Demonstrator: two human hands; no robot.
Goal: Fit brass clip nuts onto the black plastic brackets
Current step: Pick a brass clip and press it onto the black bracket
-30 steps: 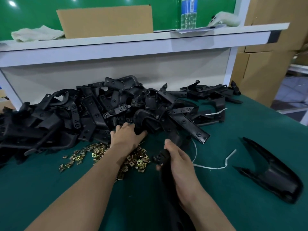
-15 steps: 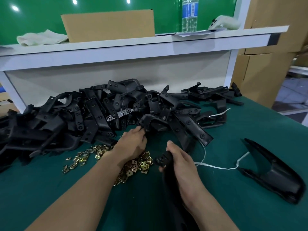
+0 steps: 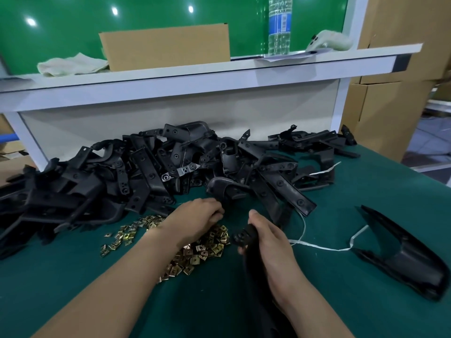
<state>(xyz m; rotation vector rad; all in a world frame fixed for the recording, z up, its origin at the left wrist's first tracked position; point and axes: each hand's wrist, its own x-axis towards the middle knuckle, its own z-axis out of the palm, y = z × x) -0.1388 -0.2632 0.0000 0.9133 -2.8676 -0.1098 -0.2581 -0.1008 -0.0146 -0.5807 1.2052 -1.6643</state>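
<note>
Looking down, we see the right hand (image 3: 271, 242) wrapped round a long black bracket (image 3: 244, 236). The thumb lies along the top and the fingers curl underneath. The bracket's end with the mounting holes pokes out left of the thumb, and the rest runs back under the wrist.

The left hand (image 3: 195, 220) sits palm down over the brass clip nuts (image 3: 202, 250), knuckles up and fingers curled. Its fingertips are right at the lower edge of a curved bracket (image 3: 224, 191) at the front of the heap. We cannot tell if it pinches a nut, that bracket or nothing.

The nuts lie loose on the green tabletop (image 3: 73, 289). The main pile is under and just right of the left wrist, touching nothing black. A thinner scatter (image 3: 131, 232) trails off to the left, near the heap's front edge.

The bracket heap (image 3: 170, 172) fills the back of the tabletop against the white shelf unit (image 3: 219, 76). One larger black moulding (image 3: 402, 254) lies alone on the right, well apart from the heap. A white strap (image 3: 317, 247) runs from it toward the right hand.

On the shelf are a cardboard box (image 3: 166, 46), a pale cloth (image 3: 70, 64) and a water bottle (image 3: 280, 25). Cartons (image 3: 400, 69) are stacked at far right.
</note>
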